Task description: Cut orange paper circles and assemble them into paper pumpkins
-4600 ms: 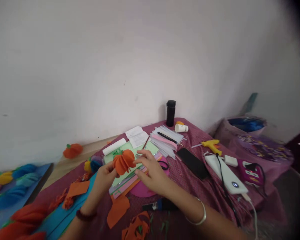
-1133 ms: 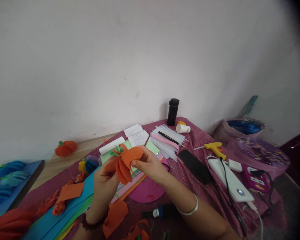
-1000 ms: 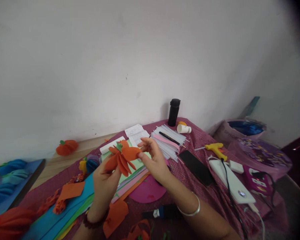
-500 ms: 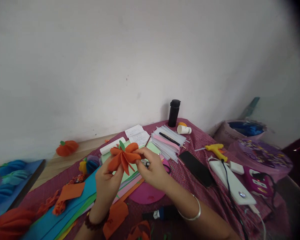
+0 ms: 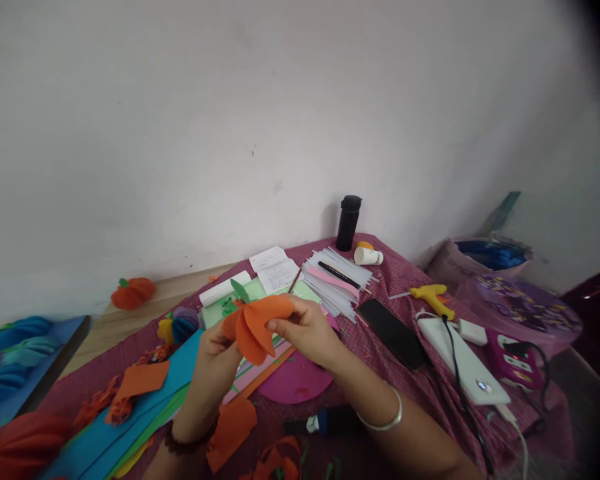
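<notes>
Both hands hold an orange paper pumpkin (image 5: 256,323) above the table. It is built of folded round sheets with a green leaf on top. My left hand (image 5: 215,350) grips it from below and behind, fingers closed on its lower left side. My right hand (image 5: 303,330) pinches one orange flap at the right between thumb and fingertips. A silver bangle sits on my right wrist and a dark bead bracelet on the left. Under the hands lie stacked coloured paper sheets (image 5: 260,370) and a pink paper disc (image 5: 296,380).
On the maroon cloth (image 5: 380,360) lie a black phone (image 5: 391,324), a yellow glue gun (image 5: 430,295), a white power bank (image 5: 463,360), a black flask (image 5: 348,223), white strips (image 5: 335,275), blue sheets (image 5: 145,407) and orange scraps (image 5: 233,430). Another orange pumpkin (image 5: 133,292) sits by the wall.
The pumpkin has turned in my hands and its flaps have been pushed closer together. My right hand has shifted its pinch to a flap on the right.
</notes>
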